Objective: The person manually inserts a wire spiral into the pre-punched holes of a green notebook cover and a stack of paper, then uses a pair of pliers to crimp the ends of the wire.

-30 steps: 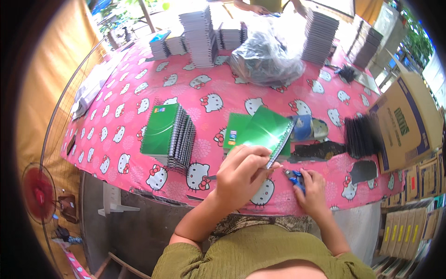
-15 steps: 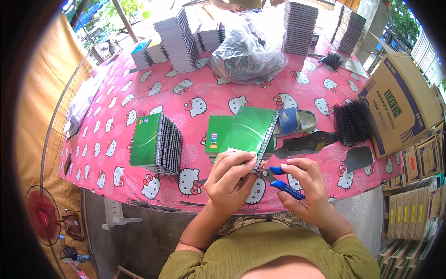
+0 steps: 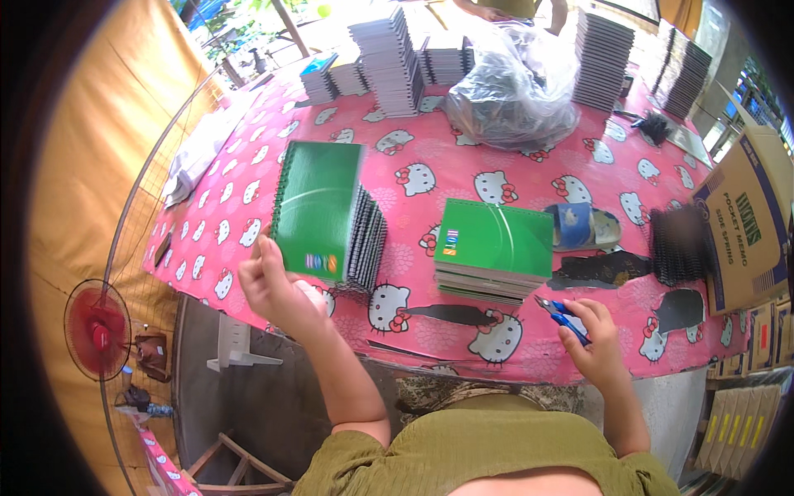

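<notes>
A green spiral notebook (image 3: 318, 202) is pinched at its lower left corner by my left hand (image 3: 281, 281), fingers closed. It is held over a stack of bound notebooks (image 3: 364, 240), whose black coils face right; the held one has its coil on the left. My right hand (image 3: 594, 335) grips small blue-handled pliers (image 3: 565, 318), their jaws pointing up and left. Just left of the jaws lies a pile of green-covered notebooks without visible coils (image 3: 494, 248).
Beyond the right pile lie a blue slipper (image 3: 579, 226), a bundle of black coils (image 3: 676, 245) and a cardboard box (image 3: 748, 211). Tall notebook stacks (image 3: 385, 62) and a clear plastic bag (image 3: 513, 91) line the far side, where another person (image 3: 513, 8) stands.
My left hand has carried the notebook from the middle to over the left stack, turning it. My right hand has drawn the pliers away from the coil. The view has shifted left.
</notes>
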Available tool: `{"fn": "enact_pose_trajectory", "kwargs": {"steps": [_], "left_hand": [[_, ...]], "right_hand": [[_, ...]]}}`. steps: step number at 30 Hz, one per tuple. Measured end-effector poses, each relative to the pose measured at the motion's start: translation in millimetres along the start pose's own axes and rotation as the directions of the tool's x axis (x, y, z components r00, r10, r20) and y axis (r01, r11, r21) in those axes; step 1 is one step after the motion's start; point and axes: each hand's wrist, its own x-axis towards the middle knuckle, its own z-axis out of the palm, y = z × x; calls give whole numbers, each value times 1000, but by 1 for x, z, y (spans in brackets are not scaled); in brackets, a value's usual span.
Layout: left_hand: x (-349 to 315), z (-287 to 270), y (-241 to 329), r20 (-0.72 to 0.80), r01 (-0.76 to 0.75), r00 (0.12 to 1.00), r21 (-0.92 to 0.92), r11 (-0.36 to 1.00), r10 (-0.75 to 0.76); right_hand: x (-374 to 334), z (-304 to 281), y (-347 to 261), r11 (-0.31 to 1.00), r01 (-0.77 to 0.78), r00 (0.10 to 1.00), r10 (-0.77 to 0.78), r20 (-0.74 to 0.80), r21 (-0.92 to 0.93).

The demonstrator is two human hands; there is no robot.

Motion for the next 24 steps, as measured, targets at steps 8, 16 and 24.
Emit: {"fn": "enact_pose_trajectory", "kwargs": {"steps": [8, 16, 24], "left_hand": [[9, -41, -56, -40, 88, 996, 306, 948, -79], [19, -48, -54, 101, 93, 985, 387, 917, -142], [-22, 65, 35, 685, -285, 728, 267, 921, 27]], "right_hand": [[11, -8, 37, 984, 27, 989, -53, -140, -178], [78, -79, 175, 681, -569, 776, 258, -575, -461], [96, -113, 191, 586, -588, 808, 394, -438, -557]]}}
